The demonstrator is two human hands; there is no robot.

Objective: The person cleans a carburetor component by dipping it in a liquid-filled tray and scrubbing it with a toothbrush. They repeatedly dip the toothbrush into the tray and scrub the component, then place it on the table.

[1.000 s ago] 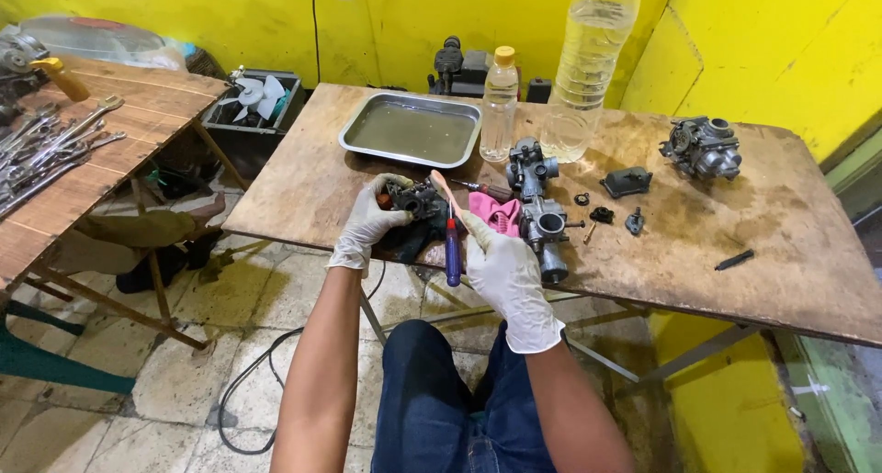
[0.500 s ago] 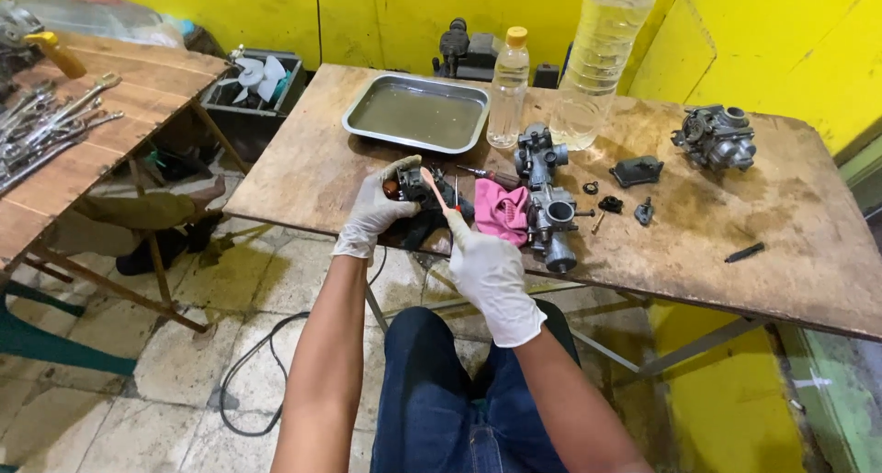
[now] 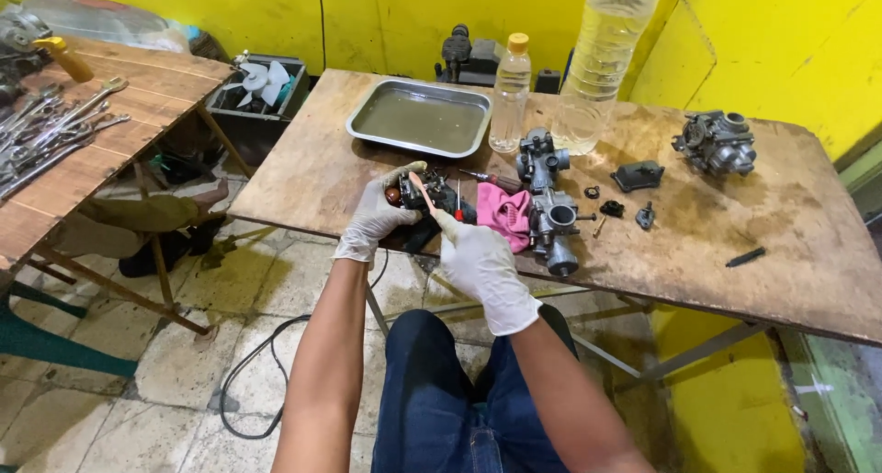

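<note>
I see L gloved hand [image 3: 378,214] clamped on small dark metal carburettor part [image 3: 432,194] at wooden tabletop [image 3: 312,174] near edge, R gloved hand [image 3: 480,262] just beside it to the right, pinching thin orange-handled tool [image 3: 421,190] angled up-left onto part.

Yellow walls [image 3: 367,14] close the room behind and to the right. A worn, stained wooden table [image 3: 790,253] stands on metal legs [image 3: 707,349] over a floor [image 3: 184,372] of pale, cracked, grimy tiles. To the left stands a slatted wooden bench [image 3: 138,115] with crossed legs. A black cable [image 3: 241,381] loops across the floor. A dark crate [image 3: 248,115] sits between bench and table. The light is even and soft.
</note>
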